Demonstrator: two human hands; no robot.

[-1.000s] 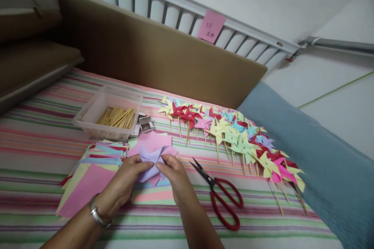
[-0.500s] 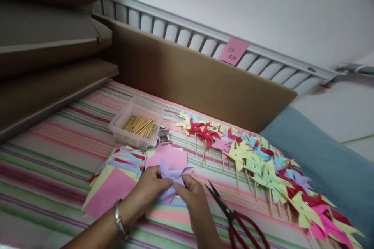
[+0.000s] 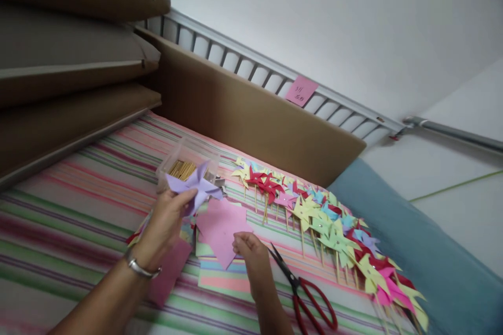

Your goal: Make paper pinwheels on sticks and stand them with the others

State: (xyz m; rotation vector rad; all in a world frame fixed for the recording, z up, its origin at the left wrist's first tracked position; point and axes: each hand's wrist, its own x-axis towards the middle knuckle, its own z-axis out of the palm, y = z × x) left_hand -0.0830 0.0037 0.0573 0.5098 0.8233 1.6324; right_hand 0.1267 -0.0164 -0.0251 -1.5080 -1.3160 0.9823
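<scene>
Fingers (image 3: 184,200) of the left hand (image 3: 167,222) pinched the lilac pinwheel (image 3: 193,185) aloft by its centre, keeping the folds together, while the right hand (image 3: 249,251), loosely curled and empty, rested on pink paper (image 3: 222,225) at 5 o'clock from it.

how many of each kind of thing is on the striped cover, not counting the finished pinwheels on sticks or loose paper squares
purple pinwheel, in the left hand: 1
scissors, red handles: 1
clear plastic tub of sticks: 1
small metal stapler, partly hidden: 1
total: 4
The right hand rests empty on the pink paper.
</scene>
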